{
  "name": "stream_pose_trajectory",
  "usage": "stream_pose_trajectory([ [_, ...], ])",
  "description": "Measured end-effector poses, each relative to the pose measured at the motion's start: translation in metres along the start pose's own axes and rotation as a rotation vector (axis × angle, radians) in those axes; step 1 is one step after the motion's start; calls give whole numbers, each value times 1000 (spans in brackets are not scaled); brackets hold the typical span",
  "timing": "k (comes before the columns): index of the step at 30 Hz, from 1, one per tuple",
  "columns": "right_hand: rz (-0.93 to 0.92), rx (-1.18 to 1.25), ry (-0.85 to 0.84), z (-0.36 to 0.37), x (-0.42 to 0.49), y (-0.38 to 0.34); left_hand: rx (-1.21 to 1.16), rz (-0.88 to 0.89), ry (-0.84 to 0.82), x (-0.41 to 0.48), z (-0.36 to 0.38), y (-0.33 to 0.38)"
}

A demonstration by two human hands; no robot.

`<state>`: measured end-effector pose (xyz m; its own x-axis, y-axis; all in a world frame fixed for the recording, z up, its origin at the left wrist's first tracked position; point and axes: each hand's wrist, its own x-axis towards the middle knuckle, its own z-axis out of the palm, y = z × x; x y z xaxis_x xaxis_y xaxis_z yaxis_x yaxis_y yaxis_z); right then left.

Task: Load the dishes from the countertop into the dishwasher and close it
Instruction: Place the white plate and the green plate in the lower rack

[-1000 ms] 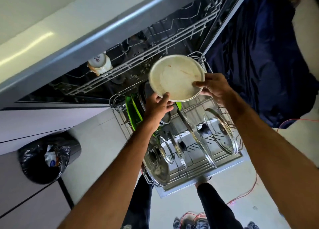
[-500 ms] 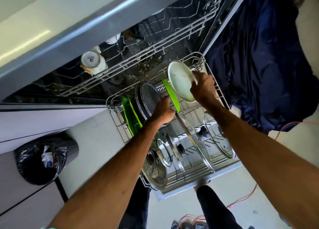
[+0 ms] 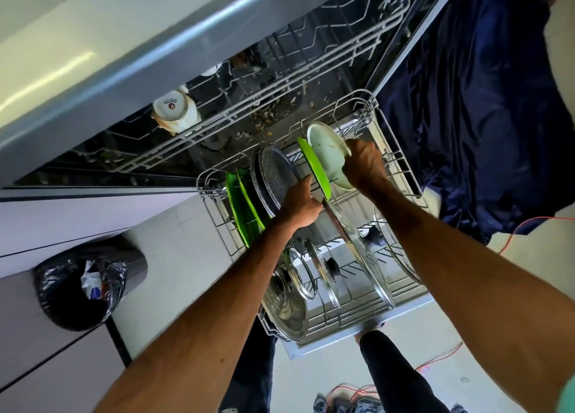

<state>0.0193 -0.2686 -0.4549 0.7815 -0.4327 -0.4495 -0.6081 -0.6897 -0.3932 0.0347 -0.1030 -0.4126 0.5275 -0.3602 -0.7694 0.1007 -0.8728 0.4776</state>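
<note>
The dishwasher's lower rack [image 3: 214, 213] is pulled out below me. A soiled white plate [image 3: 326, 154] stands on edge near the rack's far end, and my right hand [image 3: 364, 163] grips its right rim. Just left of it stands a bright green plate [image 3: 314, 166]. My left hand [image 3: 298, 207] is curled at that plate's lower edge, beside a dark speckled pan [image 3: 273, 179]. Two more green plates [image 3: 239, 207] stand at the rack's left side.
Glass lids [image 3: 364, 257] and a steel lid [image 3: 286, 303] fill the near half of the rack. An upturned white cup [image 3: 174, 110] sits in the upper rack [image 3: 280, 79]. A bagged bin [image 3: 84, 285] stands at left, a blue cloth [image 3: 466, 101] at right, red cable [image 3: 529, 225] on the floor.
The white plate was held flat in both hands above the rack; it has been turned on edge and lowered into the rack. My left hand left it and dropped to the green plate.
</note>
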Motion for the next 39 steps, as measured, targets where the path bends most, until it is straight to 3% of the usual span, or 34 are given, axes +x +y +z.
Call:
stream_pose_trajectory([
  [5, -138, 86, 281, -30, -15, 0, -38, 0, 38, -3, 2, -7],
  [7, -108, 49, 323, -45, -17, 1, -63, -4, 54, -3, 2, -7],
  [10, -46, 50, 280, -51, -11, 0, -99, -10, 65, -2, 2, -5],
  [16, 14, 65, 38, -24, -9, -4, -117, -2, 85, 0, 2, -1],
  [23, 69, 95, 43, -6, -3, 26, -129, -2, 96, 2, 4, -10],
  [28, 44, 166, -70, -7, 3, 35, -134, 2, 118, -3, 11, -13],
  [33, 39, 240, 97, -20, -28, 35, -127, -12, 121, -16, 11, -16],
  [39, -61, 333, 240, -46, -137, 1, -112, 9, 163, -84, -21, -21],
])
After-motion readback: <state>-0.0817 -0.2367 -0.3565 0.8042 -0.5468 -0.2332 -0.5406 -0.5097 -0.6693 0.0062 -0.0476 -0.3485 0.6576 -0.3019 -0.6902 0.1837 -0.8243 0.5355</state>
